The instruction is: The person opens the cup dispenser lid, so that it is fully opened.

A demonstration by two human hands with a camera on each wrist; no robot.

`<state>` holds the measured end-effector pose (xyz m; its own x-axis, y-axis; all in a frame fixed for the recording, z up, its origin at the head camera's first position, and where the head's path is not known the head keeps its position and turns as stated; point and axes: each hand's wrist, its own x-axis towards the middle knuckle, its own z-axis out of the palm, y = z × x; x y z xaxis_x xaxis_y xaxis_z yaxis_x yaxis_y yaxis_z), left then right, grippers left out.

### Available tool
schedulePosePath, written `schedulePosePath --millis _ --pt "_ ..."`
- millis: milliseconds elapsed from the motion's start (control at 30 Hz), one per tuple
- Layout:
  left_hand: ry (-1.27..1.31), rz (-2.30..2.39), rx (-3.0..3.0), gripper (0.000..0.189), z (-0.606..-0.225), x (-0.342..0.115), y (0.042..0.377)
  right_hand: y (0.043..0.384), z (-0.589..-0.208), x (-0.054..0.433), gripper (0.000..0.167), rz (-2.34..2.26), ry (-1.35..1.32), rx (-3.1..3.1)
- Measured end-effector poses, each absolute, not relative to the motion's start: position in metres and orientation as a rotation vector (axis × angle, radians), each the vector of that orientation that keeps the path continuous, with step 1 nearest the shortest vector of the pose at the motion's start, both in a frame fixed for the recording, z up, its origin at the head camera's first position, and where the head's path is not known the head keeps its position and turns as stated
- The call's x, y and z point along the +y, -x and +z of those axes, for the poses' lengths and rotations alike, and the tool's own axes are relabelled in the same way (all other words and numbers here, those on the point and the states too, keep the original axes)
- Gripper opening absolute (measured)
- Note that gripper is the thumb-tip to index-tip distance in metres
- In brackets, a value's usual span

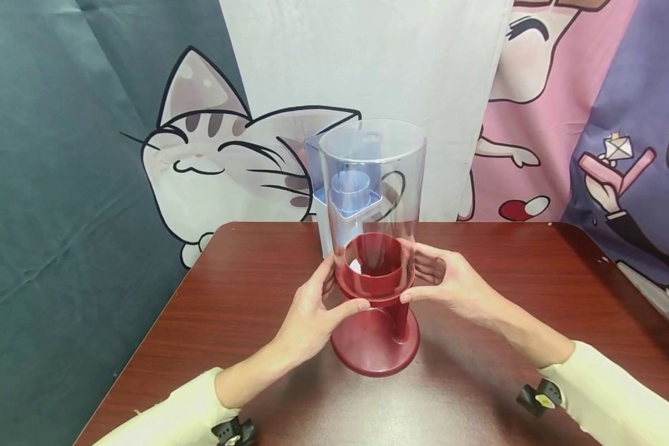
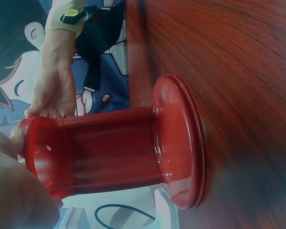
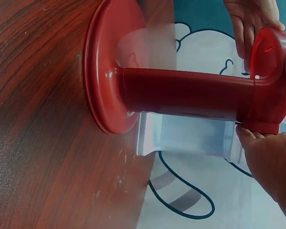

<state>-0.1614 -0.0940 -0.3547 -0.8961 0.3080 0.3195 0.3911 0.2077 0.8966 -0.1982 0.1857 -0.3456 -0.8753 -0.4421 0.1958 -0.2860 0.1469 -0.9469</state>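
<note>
A red stand (image 1: pixel 368 350) with a round foot and one upright post stands on the table. Its ring-shaped collar (image 1: pixel 375 290) carries a tall, clear, open-topped cylinder (image 1: pixel 407 192). My left hand (image 1: pixel 311 314) grips the collar from the left, thumb across the front and fingers round the side. From the right, my right hand (image 1: pixel 454 285) holds the same collar, its thumb at the front near the left thumb. In the left wrist view, the post (image 2: pixel 114 148) runs from foot to collar. The right wrist view shows the collar (image 3: pixel 271 90) between both hands.
Just behind the cylinder stands a white holder (image 1: pixel 321 229) with a translucent blue square container (image 1: pixel 313 164), partly seen through the clear wall. The brown wooden table (image 1: pixel 245 279) ends at a cartoon-printed curtain (image 1: pixel 435 49). Each sleeve cuff has a black strapped device (image 1: pixel 535 398) by it.
</note>
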Motion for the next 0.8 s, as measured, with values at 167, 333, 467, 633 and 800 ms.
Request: schedulePosePath --millis 167,333,467,633,800 --pt "0.735 -1.820 -2.369 0.095 -0.354 -0.096 0.164 0.195 -0.344 0.188 0.087 -1.870 0.716 2.244" --pt "0.796 -1.810 -2.387 0.095 -0.353 -0.100 0.168 0.189 -0.343 0.192 0.083 -1.883 0.673 2.253" --pt "0.895 -1.836 -2.367 0.095 -0.352 -0.104 0.175 0.185 -0.342 0.195 0.081 -1.913 0.673 2.255" --pt "0.979 -1.914 -2.354 0.092 -0.354 -0.109 0.185 0.181 -0.341 0.197 0.079 -1.966 0.698 2.217" --pt "1.059 -1.931 -2.362 0.090 -0.357 -0.114 0.192 0.177 -0.341 0.198 0.075 -1.975 0.678 2.233"
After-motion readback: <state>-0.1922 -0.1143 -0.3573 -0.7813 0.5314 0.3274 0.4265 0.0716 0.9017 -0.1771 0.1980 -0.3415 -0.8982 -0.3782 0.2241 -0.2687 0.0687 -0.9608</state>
